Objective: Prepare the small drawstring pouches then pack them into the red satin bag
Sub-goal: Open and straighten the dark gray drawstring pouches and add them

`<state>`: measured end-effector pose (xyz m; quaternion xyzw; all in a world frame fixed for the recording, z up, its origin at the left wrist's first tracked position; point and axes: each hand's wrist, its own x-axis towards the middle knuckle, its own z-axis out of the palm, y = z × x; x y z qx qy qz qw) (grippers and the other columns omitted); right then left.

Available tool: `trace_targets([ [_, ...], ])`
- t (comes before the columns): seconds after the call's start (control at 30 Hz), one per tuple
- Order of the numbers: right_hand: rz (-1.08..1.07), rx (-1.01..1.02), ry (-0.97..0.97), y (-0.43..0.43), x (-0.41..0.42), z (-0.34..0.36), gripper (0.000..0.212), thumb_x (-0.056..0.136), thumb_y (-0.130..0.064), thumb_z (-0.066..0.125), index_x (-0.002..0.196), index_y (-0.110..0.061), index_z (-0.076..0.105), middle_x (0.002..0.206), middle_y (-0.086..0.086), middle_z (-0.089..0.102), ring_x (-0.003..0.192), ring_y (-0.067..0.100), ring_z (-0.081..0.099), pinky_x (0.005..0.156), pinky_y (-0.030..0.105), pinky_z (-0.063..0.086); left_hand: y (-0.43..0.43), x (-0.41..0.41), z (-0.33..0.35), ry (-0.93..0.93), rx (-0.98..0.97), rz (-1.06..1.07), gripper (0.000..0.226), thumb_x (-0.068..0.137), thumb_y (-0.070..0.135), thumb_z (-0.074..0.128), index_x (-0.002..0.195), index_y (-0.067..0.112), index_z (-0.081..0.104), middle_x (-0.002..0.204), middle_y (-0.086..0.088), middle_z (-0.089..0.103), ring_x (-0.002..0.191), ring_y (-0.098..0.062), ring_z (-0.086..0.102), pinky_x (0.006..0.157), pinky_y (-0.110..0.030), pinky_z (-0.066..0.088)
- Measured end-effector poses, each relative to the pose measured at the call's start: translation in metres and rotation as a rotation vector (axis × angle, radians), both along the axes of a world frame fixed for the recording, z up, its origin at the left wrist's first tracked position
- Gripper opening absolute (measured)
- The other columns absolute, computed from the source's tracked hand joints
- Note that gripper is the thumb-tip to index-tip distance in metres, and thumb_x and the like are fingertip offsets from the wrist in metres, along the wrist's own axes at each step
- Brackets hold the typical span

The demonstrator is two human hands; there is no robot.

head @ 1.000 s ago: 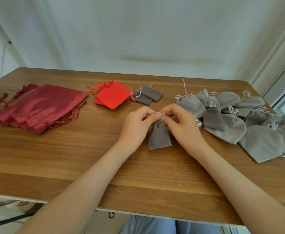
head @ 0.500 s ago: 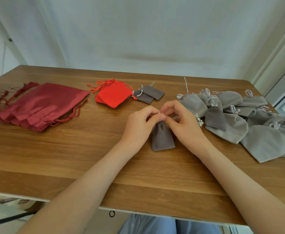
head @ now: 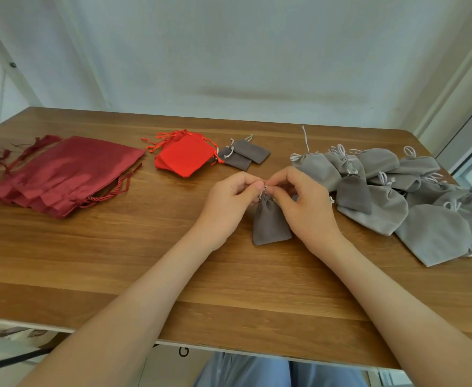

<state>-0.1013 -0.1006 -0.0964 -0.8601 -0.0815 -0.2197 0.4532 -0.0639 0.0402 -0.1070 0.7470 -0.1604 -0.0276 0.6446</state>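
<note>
Grip: left hand (head: 229,203), right hand (head: 308,210) pinch drawstring (head: 262,193) of grey pouch (head: 271,226) | forearms converge over table (head: 117,261)

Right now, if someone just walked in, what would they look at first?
Probably the left hand and right hand in the middle of the table, pinching the top of a small grey pouch. Next, the heap of light grey pouches on the right, and the dark red satin bags stacked far left.

Satin bags (head: 61,174) left, pouch heap (head: 396,199) right
</note>
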Motion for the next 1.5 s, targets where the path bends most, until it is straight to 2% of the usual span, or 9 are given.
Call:
trace_targets([
  [0.13, 0.027, 0.061, 0.004, 0.001, -0.001, 0.001, 0.007, 0.087, -0.004, 0.063, 0.09, -0.011, 0.063, 0.085, -0.005, 0.064, 0.082, 0.005, 0.057, 0.075, 0.012, 0.043, 0.0, -0.001, 0.005, 0.096, -0.076, -0.056, 0.012, 0.093, 0.009, 0.057, 0.086, 0.014, 0.065, 0.076, 0.005, 0.064, 0.07, -0.002, 0.056, 0.065, -0.017, 0.045],
  [0.33, 0.112, 0.403, 0.284, 0.001, 0.003, 0.005, 0.021, 0.088, -0.004, 0.062, 0.1, -0.02, 0.055, 0.077, -0.005, 0.062, 0.076, 0.009, 0.056, 0.076, 0.027, 0.045, 0.001, -0.003, 0.008, 0.034, -0.057, -0.012, 0.015, 0.093, 0.014, 0.057, 0.084, 0.023, 0.066, 0.077, 0.009, 0.063, 0.075, -0.004, 0.056, 0.07, -0.018, 0.043],
  [0.47, 0.229, 0.568, 0.48, -0.004, 0.007, 0.004, 0.018, 0.09, 0.0, 0.057, 0.099, -0.015, 0.06, 0.076, 0.001, 0.061, 0.073, 0.01, 0.056, 0.067, 0.022, 0.045, 0.002, -0.006, 0.01, -0.044, 0.025, 0.02, 0.017, 0.093, 0.017, 0.057, 0.083, 0.028, 0.065, 0.08, 0.013, 0.063, 0.077, 0.0, 0.056, 0.073, -0.017, 0.044],
  [0.63, 0.225, 0.548, 0.538, -0.005, 0.007, 0.005, 0.017, 0.089, 0.001, 0.058, 0.086, -0.013, 0.067, 0.075, 0.001, 0.064, 0.068, 0.007, 0.056, 0.061, 0.017, 0.046, 0.001, -0.008, 0.009, -0.251, 0.26, 0.101, 0.012, 0.092, 0.02, 0.058, 0.085, 0.028, 0.064, 0.082, 0.017, 0.059, 0.082, 0.004, 0.051, 0.072, -0.006, 0.035],
  [0.83, 0.23, 0.512, 0.524, -0.002, 0.006, 0.004, 0.012, 0.089, -0.003, 0.06, 0.081, -0.008, 0.068, 0.07, 0.004, 0.062, 0.065, 0.009, 0.055, 0.056, 0.018, 0.047, 0.002, -0.009, 0.009, -0.333, 0.263, 0.154, 0.008, 0.09, 0.019, 0.061, 0.084, 0.02, 0.067, 0.077, 0.019, 0.056, 0.077, 0.006, 0.049, 0.07, -0.007, 0.036],
  [1.0, 0.212, 0.551, 0.541, -0.002, 0.008, 0.005, 0.01, 0.088, -0.007, 0.062, 0.08, -0.011, 0.067, 0.071, 0.002, 0.061, 0.064, 0.009, 0.052, 0.056, 0.02, 0.044, 0.003, -0.006, 0.011, -0.252, 0.17, 0.113, 0.011, 0.091, 0.019, 0.06, 0.086, 0.023, 0.069, 0.084, 0.017, 0.065, 0.085, 0.001, 0.057, 0.074, -0.01, 0.04],
  [1.23, 0.326, 0.52, 0.545, -0.007, 0.009, 0.005, 0.016, 0.093, -0.011, 0.055, 0.086, -0.014, 0.07, 0.084, 0.006, 0.065, 0.076, 0.018, 0.052, 0.066, 0.027, 0.041, 0.005, -0.003, 0.016, 0.058, -0.114, -0.055, 0.018, 0.09, 0.009, 0.059, 0.08, 0.02, 0.069, 0.076, 0.014, 0.067, 0.078, -0.003, 0.06, 0.073, -0.023, 0.046],
  [1.4, 0.302, 0.428, 0.52, -0.009, 0.007, 0.006, 0.015, 0.094, -0.012, 0.055, 0.089, -0.014, 0.069, 0.081, 0.001, 0.067, 0.071, 0.01, 0.055, 0.065, 0.024, 0.042, 0.015, 0.001, 0.021, 0.085, -0.024, -0.198, 0.014, 0.089, 0.01, 0.062, 0.084, 0.019, 0.072, 0.083, 0.009, 0.069, 0.086, -0.006, 0.061, 0.088, -0.031, 0.047],
  [1.5, 0.182, 0.284, 0.453, -0.007, 0.005, 0.002, 0.015, 0.095, -0.013, 0.054, 0.089, -0.016, 0.067, 0.087, 0.008, 0.066, 0.079, 0.014, 0.056, 0.074, 0.032, 0.046, 0.017, 0.001, 0.02, 0.025, 0.07, -0.203, 0.009, 0.086, 0.01, 0.066, 0.085, 0.016, 0.073, 0.086, -0.002, 0.07, 0.086, -0.011, 0.059, 0.091, -0.037, 0.047],
])
